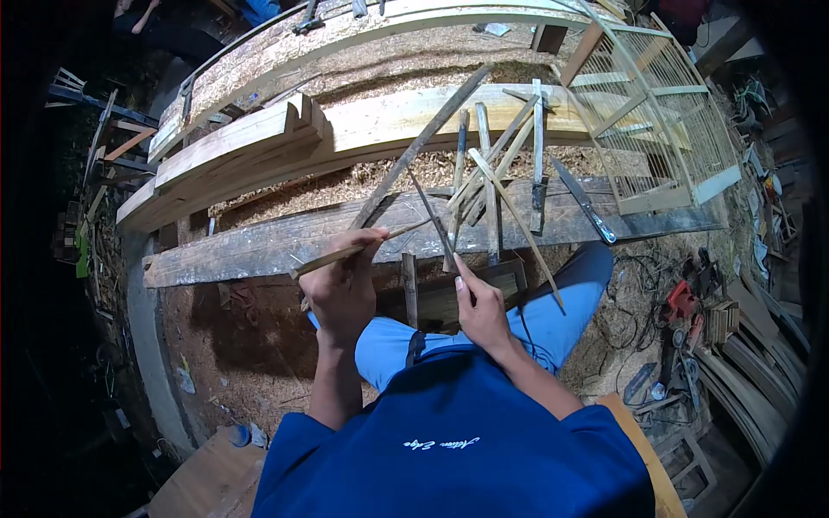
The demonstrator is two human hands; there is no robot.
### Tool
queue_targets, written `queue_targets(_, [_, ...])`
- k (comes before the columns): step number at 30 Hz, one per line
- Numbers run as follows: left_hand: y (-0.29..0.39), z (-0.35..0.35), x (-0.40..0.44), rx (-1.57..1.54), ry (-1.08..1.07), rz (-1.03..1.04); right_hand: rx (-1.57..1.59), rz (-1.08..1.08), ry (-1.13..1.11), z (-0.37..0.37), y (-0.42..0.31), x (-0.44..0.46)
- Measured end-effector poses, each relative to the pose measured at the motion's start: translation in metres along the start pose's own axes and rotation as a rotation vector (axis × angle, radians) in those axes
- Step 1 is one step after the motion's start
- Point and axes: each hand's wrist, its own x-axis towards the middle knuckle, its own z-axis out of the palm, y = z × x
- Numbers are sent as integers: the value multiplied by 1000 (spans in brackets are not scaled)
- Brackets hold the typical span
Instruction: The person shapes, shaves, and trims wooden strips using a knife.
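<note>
My left hand (341, 289) is closed around a thin wooden stick (406, 230), which slants up to the right and tapers to a narrow end. In my right hand (481, 312) is a slim dark blade-like tool (428, 204); whether it is a knife or a file I cannot tell. Its shaft crosses close to the stick's tip, and contact between them is unclear. A long wooden strip (423, 138) leans across the beams, its lower end passing behind my left hand. Several loose wooden strips (490, 186) lie crossed on the bench plank, beside a knife (580, 194) with a dark handle.
A worn plank (259, 250) runs in front of my knees, with thick pale beams (371, 121) beyond it. At the right stands a cage-like frame (643, 104) of thin sticks. Shavings cover the ground; a red power tool (680, 300) and cables lie right. Another person (164, 33) is at far left.
</note>
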Motion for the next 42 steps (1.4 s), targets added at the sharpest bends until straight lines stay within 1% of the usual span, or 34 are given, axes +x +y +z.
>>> queue_targets(2, [3,1,-2,3,-23,14,10,-122,31,-2,-11,-5])
queue_targets(4, [5,3,3,25,-23,-13,-13,-164,21,-1,-15,-8])
queue_targets(6, [-1,2,0,6,-11,-6,-1,-51,47,5,-6,-7])
queue_targets(8, [0,3,-1,-18,4,10,-12,-45,40,1,-5,-7])
queue_targets(11, [6,5,2,12,-34,20,-25,-24,15,-1,-5,-4])
queue_targets(14, [4,1,2,-1,-21,10,-33,61,24,0,0,-5])
queue_targets(15, [8,0,5,18,-32,-11,-65,-3,39,0,4,-5])
queue_targets(16, [13,-3,5,41,-44,-39,-67,-6,39,1,6,-6])
queue_targets(17, [20,-11,6,140,-132,10,-47,-44,61,5,8,-10])
queue_targets(18, [18,-15,5,141,-130,10,-28,-88,83,6,5,-11])
queue_targets(20, [14,-21,1,13,-98,-46,-10,-100,54,9,-6,-13])
queue_targets(22, [10,-25,0,10,-121,-75,46,-181,0,10,-29,-14])
queue_targets(23, [8,-26,0,0,-147,-98,71,-246,10,14,-33,-12])
queue_targets(24, [7,-29,3,1,-150,-100,73,-244,10,13,-44,-11])
queue_targets(26, [8,-34,8,128,-201,42,115,-316,-59,9,-66,-10])
queue_targets(27, [5,-35,7,130,-202,42,71,-349,-62,10,-68,-12])
queue_targets(28, [0,-36,6,108,-214,104,73,-349,-63,11,-66,-14])
queue_targets(29, [-2,-38,5,87,-226,165,60,-321,-47,12,-62,-16])
queue_targets(30, [-2,-42,6,90,-231,164,47,-291,-30,13,-57,-17])
queue_targets(32, [-3,-48,12,239,-248,285,39,-254,0,13,-29,-14])
queue_targets(35, [-10,-50,10,141,-253,229,4,-241,-29,9,-41,-18])
queue_targets(36, [-11,-50,8,138,-258,227,-6,-160,-114,4,-58,-22])
queue_targets(38, [-15,-49,10,75,-231,204,-23,-92,-200,2,-62,-20])
queue_targets(40, [-13,-47,10,65,-231,226,-28,-203,-48,12,-40,-24])
queue_targets(41, [-10,-47,10,68,-259,230,-26,-106,-43,12,-21,-20])
queue_targets(42, [-7,-46,11,70,-284,236,-22,142,-120,1,-26,-14])
